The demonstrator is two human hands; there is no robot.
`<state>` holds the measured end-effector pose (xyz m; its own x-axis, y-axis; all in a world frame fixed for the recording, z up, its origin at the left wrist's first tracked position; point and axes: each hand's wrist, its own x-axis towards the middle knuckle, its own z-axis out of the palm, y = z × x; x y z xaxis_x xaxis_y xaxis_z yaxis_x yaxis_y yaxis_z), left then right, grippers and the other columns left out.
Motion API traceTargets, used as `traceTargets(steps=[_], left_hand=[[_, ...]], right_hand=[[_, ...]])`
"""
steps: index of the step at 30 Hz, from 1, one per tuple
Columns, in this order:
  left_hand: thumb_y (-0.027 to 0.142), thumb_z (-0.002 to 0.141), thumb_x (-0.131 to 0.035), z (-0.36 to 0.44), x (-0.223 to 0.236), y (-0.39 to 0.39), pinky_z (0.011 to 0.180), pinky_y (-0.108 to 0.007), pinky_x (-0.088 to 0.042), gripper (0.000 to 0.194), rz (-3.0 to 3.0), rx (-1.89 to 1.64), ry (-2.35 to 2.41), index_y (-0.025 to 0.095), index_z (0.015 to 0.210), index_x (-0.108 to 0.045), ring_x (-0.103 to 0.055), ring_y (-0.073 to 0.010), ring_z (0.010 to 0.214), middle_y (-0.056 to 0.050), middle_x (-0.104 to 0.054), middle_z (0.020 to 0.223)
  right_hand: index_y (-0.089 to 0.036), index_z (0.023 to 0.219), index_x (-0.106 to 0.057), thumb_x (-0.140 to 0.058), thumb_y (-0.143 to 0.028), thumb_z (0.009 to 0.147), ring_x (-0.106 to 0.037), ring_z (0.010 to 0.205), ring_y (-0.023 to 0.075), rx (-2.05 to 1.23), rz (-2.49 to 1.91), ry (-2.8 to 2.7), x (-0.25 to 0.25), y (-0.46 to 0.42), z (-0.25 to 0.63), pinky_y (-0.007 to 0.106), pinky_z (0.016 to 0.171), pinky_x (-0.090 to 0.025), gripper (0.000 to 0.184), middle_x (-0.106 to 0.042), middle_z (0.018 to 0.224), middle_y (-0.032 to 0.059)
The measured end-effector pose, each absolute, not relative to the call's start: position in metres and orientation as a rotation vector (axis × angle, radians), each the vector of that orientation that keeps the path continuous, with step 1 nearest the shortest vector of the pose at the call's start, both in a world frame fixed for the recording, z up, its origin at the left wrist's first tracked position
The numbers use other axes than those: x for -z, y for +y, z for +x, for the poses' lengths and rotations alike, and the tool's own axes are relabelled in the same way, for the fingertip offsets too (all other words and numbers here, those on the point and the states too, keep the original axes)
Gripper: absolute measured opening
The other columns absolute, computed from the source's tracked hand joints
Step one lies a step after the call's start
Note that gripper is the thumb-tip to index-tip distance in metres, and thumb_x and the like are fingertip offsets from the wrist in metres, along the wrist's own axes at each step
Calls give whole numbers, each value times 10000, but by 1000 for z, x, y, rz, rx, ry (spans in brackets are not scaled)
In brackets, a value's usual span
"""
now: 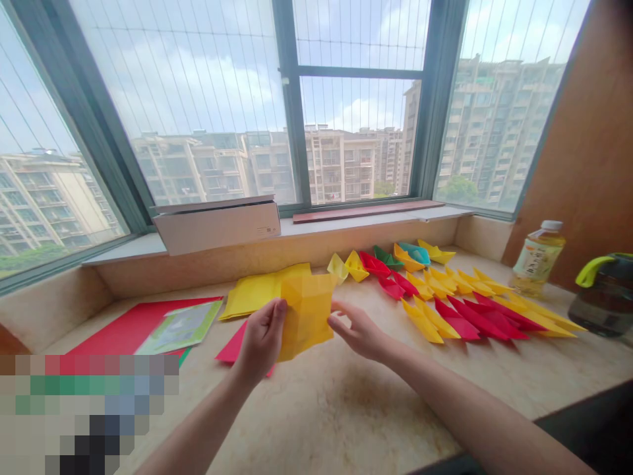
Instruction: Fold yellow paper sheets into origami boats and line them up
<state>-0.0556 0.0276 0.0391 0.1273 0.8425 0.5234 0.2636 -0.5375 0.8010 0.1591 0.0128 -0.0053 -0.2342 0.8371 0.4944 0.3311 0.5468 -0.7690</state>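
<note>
A creased sheet of yellow paper (307, 318) is held up above the stone counter. Its left edge is pinched between the thumb and fingers of my left hand (262, 336). At the right edge, my right hand (360, 330) has its thumb and forefinger closed on the paper. Behind the sheet lies a stack of yellow paper (254, 290), and a piece of red paper (230, 346) shows partly under my left hand. Rows of folded paper boats in yellow, red, green and blue, among them a red boat (374, 264), stand to the right.
Red sheets (123, 326) and a green-and-white packet (182, 324) lie at the left. A white box (220, 225) rests on the window sill. A drink bottle (539, 257) and a dark jug with a green handle (606, 297) stand at the far right. The lower left corner is pixelated.
</note>
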Motion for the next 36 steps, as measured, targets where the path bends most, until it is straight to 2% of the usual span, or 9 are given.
traceTargets(steps=[3,7,9,11,14,17,24,31,36], left_hand=[[685,824,-525,-35,-27,45,500,-239,-415,511,1654,-1388,966,190,709,-576,-531,-154,570,-20,-604,640],[707,818,-520,-38,-2,52,612,-278,-501,540,1533,-1337,928,178,844,-627,-642,-210,740,-71,-711,824],[657,813,-581,-43,5,45,675,-293,-526,505,1513,-1255,874,169,928,-641,-672,-234,829,-93,-732,918],[538,794,-684,-45,6,36,738,-308,-543,462,1488,-1160,802,171,1071,-633,-685,-257,925,-109,-733,1036],[419,816,-704,-42,5,28,851,-355,-546,428,1448,-1127,724,171,1154,-620,-683,-271,1016,-121,-712,1153],[391,835,-689,-39,7,33,883,-378,-545,395,1399,-1157,749,167,1153,-622,-691,-270,1025,-118,-717,1157],[411,799,-719,-45,11,44,833,-373,-567,409,1332,-1226,859,157,1105,-623,-713,-283,979,-118,-744,1086],[386,799,-727,-42,5,33,882,-399,-554,452,1340,-1155,742,152,1176,-637,-689,-304,1045,-138,-710,1183],[352,801,-731,-39,8,31,910,-404,-544,449,1362,-1141,676,183,1200,-612,-683,-287,1061,-125,-701,1202]], right_hand=[[-280,1256,-615,-422,-601,947,-662,1082,234,-967,-860,-1669,-9,11,165,374,905,-536,485,-705,1178,51],[-239,1130,-682,-593,-656,824,-696,994,271,-1150,-854,-1467,-9,15,169,403,869,-554,525,-744,1049,59],[-205,1037,-706,-662,-639,777,-714,917,279,-1189,-894,-1383,-1,18,170,413,841,-564,508,-754,985,65],[-181,962,-713,-695,-624,752,-721,853,283,-1212,-945,-1316,6,22,172,410,788,-577,490,-758,931,74],[-168,977,-714,-714,-597,750,-724,821,286,-1231,-961,-1265,11,26,177,400,741,-579,485,-759,926,90],[-160,1033,-715,-710,-572,770,-724,809,285,-1241,-941,-1254,11,28,180,402,733,-576,489,-759,938,99],[-174,963,-745,-724,-557,759,-717,877,294,-1170,-977,-1303,12,27,180,417,805,-565,435,-763,951,95],[-195,1056,-691,-734,-540,749,-720,907,313,-1257,-926,-1264,9,23,175,429,785,-585,464,-750,1031,86],[-190,1019,-673,-724,-495,772,-716,920,312,-1134,-969,-1305,10,20,174,416,772,-586,396,-746,1033,92]])
